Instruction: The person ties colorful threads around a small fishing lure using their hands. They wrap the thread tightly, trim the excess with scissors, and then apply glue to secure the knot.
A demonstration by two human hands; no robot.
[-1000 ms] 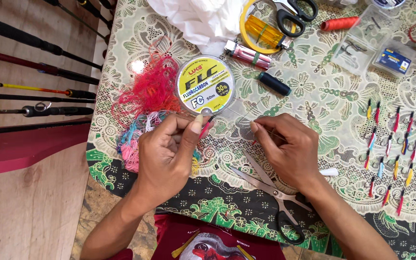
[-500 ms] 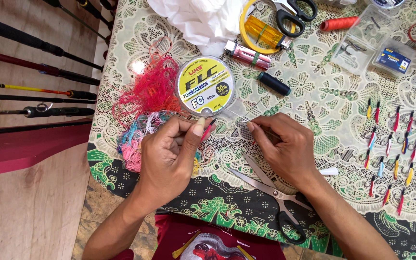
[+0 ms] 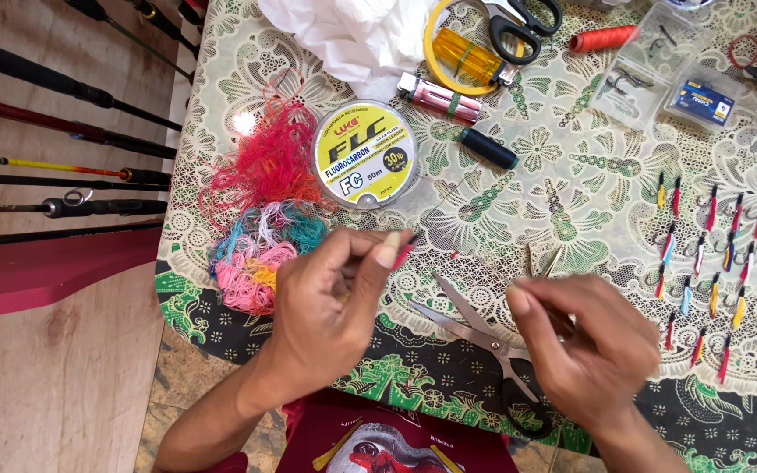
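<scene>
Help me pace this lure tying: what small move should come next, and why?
Probably draw the hands further apart to tighten. The left hand pinches a small red piece at its fingertips, the right hand is pinched shut beside it, and open scissors lie untouched between them.

Yellow-labelled line spool [image 3: 364,154], tangled pink and blue threads [image 3: 260,219], silver scissors [image 3: 484,337], orange thread spool [image 3: 604,38], dark thread spool [image 3: 488,148], fishing rods [image 3: 63,131] beside patterned counter [image 3: 589,184].
</scene>
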